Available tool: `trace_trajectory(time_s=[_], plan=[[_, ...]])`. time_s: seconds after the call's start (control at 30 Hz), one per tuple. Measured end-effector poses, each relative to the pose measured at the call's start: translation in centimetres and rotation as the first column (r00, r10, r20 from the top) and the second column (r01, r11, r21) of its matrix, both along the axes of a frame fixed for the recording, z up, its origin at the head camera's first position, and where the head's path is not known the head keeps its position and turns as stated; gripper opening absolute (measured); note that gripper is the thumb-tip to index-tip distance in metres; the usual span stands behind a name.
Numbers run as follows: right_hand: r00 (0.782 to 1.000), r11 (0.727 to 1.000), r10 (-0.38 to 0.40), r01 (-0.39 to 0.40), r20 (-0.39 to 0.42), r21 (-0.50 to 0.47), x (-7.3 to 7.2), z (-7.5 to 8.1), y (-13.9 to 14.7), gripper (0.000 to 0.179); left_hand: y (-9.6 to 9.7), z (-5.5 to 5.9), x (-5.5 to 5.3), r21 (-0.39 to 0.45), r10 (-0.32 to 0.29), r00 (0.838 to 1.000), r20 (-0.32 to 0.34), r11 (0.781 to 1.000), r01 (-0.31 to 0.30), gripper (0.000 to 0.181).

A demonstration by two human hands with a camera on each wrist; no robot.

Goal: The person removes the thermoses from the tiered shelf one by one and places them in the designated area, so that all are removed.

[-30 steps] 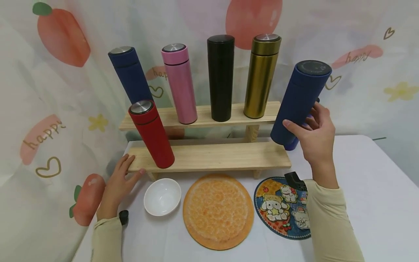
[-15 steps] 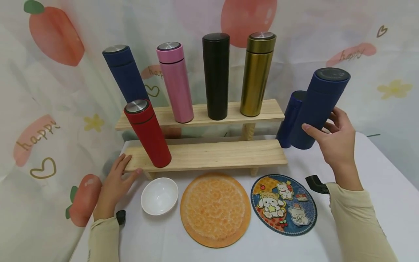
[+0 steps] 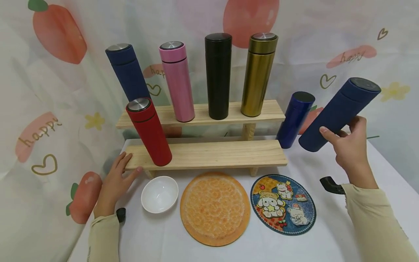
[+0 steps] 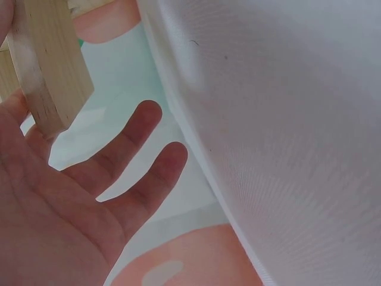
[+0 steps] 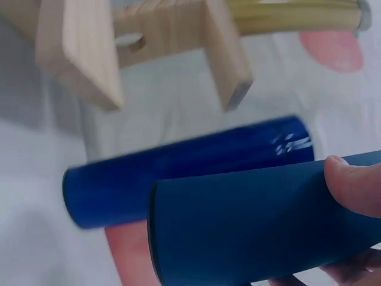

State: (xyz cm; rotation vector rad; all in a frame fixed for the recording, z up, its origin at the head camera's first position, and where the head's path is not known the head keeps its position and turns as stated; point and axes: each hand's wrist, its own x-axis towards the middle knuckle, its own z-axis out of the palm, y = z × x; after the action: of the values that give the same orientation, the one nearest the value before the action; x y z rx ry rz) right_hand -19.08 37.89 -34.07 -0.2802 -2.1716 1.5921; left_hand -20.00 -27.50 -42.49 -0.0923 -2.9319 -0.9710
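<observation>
On the right of the head view, my right hand (image 3: 351, 145) grips a matte navy thermos bottle (image 3: 338, 112), tilted with its lid to the upper right. Its thumb lies across the near side, and the base hangs above the tablecloth. A glossy blue thermos (image 3: 296, 118) stands just left of it, beside the shelf's end; the held one overlaps it in the right wrist view. My left hand (image 3: 114, 182) holds the left end of the lower wooden shelf (image 3: 226, 153) between thumb and fingers. In the left wrist view two fingers (image 4: 146, 173) extend free of the wood.
A red thermos (image 3: 150, 133) stands on the lower shelf. On the upper shelf (image 3: 201, 112) are navy (image 3: 129, 74), pink (image 3: 178, 85), black (image 3: 218, 80) and gold (image 3: 258, 80) thermoses. In front lie a white bowl (image 3: 159, 194), a round orange mat (image 3: 215, 209) and a cartoon mat (image 3: 283, 205).
My right hand has carried the navy thermos rightward, away from the shelf, tilting it further and uncovering the glossy blue thermos. My left hand has stayed at the shelf's end.
</observation>
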Motion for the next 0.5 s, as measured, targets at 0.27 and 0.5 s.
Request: trace_trajectory(time_s=[0.27, 0.5], plan=[[0.999, 0.997, -0.003, -0.001, 0.045, 0.079, -1.7, -1.1, 1.5, 0.082, -0.1, -0.1, -0.1, -0.013, 0.001, 1.0, -0.01, 1.0, -0.001, 0.089], [0.998, 0.995, -0.027, 0.022, 0.05, 0.095, -3.6, -3.0, 2.6, 0.082, -0.1, -0.1, -0.2, -0.002, -0.01, 1.0, -0.015, 1.0, 0.01, 0.088]])
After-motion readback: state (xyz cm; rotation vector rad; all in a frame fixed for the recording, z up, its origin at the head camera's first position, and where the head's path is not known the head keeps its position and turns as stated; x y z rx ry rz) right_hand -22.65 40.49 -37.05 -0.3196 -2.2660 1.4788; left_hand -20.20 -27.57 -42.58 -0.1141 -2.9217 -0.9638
